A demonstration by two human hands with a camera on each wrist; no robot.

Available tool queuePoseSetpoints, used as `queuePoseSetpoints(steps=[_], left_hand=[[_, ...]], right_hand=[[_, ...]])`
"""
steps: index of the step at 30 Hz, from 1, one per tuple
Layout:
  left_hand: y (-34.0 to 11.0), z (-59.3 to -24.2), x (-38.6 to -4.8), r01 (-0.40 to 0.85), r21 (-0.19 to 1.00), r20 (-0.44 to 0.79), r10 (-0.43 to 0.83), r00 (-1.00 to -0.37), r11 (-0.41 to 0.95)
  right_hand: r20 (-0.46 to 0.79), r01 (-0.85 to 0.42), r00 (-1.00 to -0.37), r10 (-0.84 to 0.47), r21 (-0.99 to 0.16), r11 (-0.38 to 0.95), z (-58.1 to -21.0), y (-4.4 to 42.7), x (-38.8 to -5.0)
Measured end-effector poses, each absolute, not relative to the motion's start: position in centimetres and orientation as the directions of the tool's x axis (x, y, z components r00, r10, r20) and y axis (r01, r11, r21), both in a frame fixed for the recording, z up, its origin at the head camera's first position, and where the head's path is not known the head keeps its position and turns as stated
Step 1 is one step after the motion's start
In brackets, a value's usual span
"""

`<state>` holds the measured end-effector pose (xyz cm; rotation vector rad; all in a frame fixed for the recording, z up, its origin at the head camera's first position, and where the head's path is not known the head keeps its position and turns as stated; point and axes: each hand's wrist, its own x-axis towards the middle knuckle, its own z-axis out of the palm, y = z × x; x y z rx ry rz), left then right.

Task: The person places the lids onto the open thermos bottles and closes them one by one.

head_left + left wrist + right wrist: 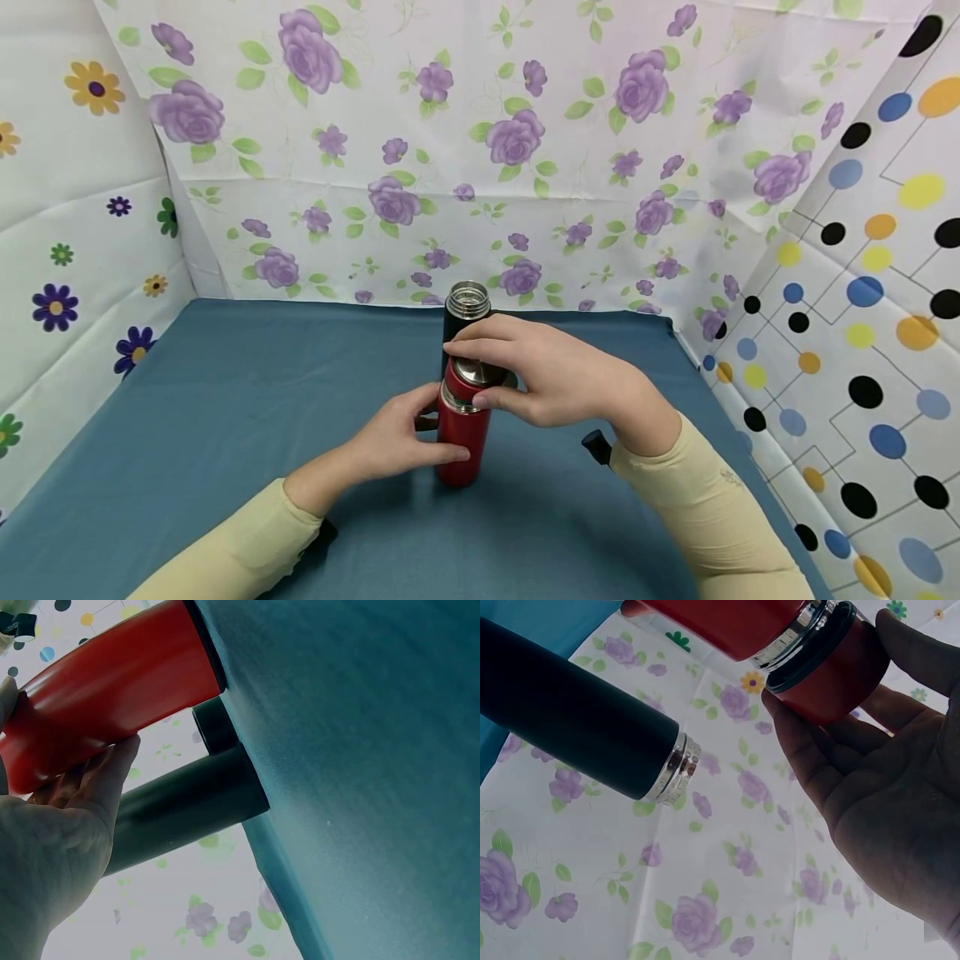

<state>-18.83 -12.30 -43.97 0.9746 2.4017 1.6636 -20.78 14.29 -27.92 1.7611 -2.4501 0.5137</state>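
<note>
A red thermos (462, 442) stands on the table, and my left hand (386, 442) grips its body, thumb across the near side. My right hand (558, 371) holds a red lid (836, 679) with a steel top by its sides, over the mouth of the red thermos. Steel neck shows between lid and body, and the lid's black inner rim sits at the neck, slightly tilted; whether the threads engage, I cannot tell. Just behind stands a black thermos (577, 712), lidless, its steel neck bare. A short dark cylinder (216, 726), perhaps the black lid, stands beside it.
A blue cloth (247, 400) covers the table. Flowered curtains (450, 150) close off the back and left, and a dotted curtain (847, 333) hangs on the right. The black thermos is close behind both hands.
</note>
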Motion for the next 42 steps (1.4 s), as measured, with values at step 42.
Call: queuePoseSetpoints(steps=[42], left_hand=[[-12.35, -44.02, -18.89, 0.446, 0.87, 0.279, 0.534, -0.798, 0.212]], right_hand=[[0.187, -0.946, -0.307, -0.933, -0.164, 0.279, -27.23, 13.38, -20.85]])
